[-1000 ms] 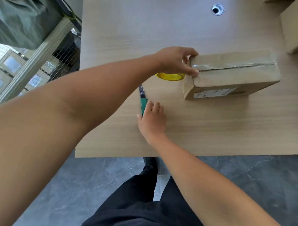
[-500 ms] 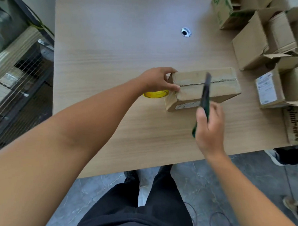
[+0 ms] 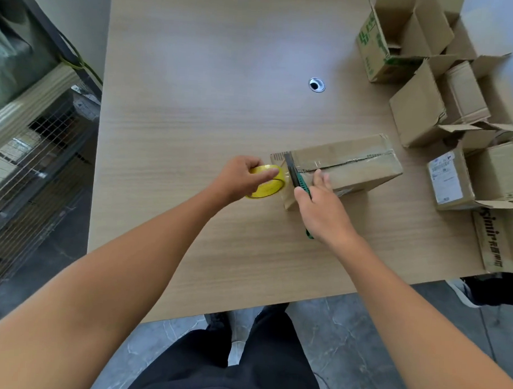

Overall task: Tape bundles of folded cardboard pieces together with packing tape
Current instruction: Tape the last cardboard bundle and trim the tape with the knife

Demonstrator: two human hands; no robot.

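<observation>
moved: left hand (image 3: 241,177) is off the left end of the cardboard bundle (image 3: 350,164) where it sat half a second ago and now grips the tape roll (image 3: 266,184). The right hand (image 3: 322,210) has brought the knife (image 3: 297,178) from in front of the bundle to its left end.
left hand: just left of the bundle, fingers curled over the yellow roll, thumb across its top.
right hand: at the bundle's near left corner, clamped on the green knife handle. Fingertips (image 3: 319,175) reach onto the bundle's top.
hands: apart, roll and knife between them.
knife: dark blade points away from the person and lies against the tape strip (image 3: 279,158) just off the bundle's left end. Cannot tell if it is cutting.
tape strip: clear, stretched from the roll to the bundle's left end.
tape roll: just left of the bundle, tilted, held off the table (image 3: 194,118).
cardboard bundle: flat on the table, long side running left to right, shiny tape along its top seam, white label on the near side.
cable hole (image 3: 316,84): beyond the bundle, well apart.
open boxes (image 3: 420,113): cluster right of and beyond the bundle, flaps up, some with labels and print.
wire cage (image 3: 39,155): far left of the bundle, off the table.
shoe (image 3: 462,291): another person's, on the floor, near right of the bundle.
</observation>
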